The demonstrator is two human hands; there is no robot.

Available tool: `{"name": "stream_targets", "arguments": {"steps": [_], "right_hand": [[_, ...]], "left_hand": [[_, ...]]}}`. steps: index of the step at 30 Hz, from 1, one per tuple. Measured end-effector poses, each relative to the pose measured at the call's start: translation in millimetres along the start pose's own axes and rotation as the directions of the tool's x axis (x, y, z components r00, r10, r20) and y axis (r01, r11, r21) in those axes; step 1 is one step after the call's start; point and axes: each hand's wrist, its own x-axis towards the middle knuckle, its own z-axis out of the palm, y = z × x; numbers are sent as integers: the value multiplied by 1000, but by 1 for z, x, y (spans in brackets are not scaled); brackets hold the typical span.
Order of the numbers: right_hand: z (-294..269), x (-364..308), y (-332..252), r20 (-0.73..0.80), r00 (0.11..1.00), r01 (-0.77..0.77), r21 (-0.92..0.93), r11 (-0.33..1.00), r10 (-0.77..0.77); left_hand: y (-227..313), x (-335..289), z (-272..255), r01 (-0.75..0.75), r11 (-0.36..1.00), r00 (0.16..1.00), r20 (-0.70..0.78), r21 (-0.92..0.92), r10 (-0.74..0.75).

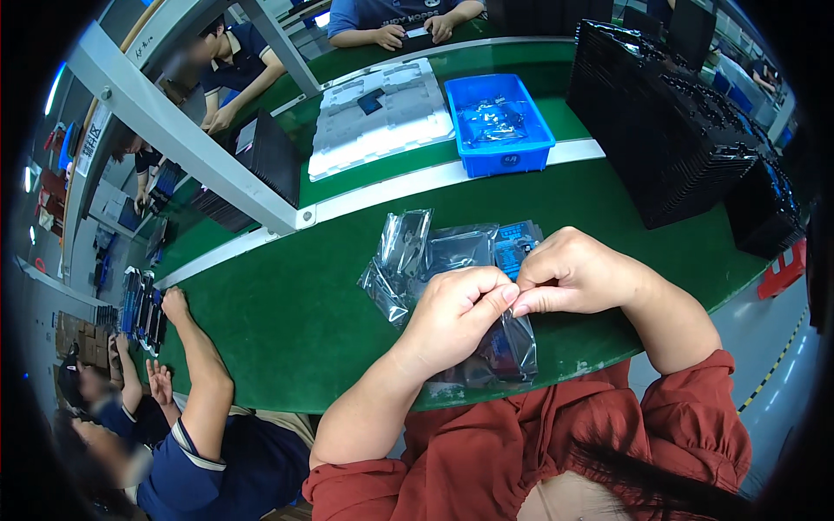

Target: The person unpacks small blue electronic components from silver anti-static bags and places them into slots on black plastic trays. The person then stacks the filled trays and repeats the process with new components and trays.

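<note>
My left hand (460, 308) and my right hand (573, 271) meet near the front edge of the green table, thumbs and forefingers pinched together. Between them is the upper part of a dark translucent plastic bag (519, 349), which extends below my fingers to the table edge. A reddish, dark shape shows faintly inside it; I cannot make out what it is. Just beyond my hands lie another clear, shiny bag (460, 246) and a blue-printed flat piece (512, 246), partly covered by my right hand. Crumpled bags (402, 247) lie to the left.
A blue bin (501, 165) holding bagged parts stands beyond my hands, beside a white moulded tray (382, 130) with a small dark piece on it. Tall black tray stacks (651, 148) stand at right. A grey metal post (182, 139) rises at left. Co-workers sit left and opposite.
</note>
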Motion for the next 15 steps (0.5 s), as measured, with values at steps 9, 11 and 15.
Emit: {"name": "stream_targets", "arguments": {"steps": [9,11,15], "right_hand": [[12,8,-9,-156,873,357,-442,823,-462],[13,6,-14,-69,847,394,-583,711,-526],[20,3,-34,28,738,540,-623,566,-674]], "left_hand": [[-4,-1,7,-41,965,996,-91,-259,18],[-8,-1,8,9,959,996,-80,-284,-32],[-13,4,6,18,952,982,-172,-304,-74]]}}
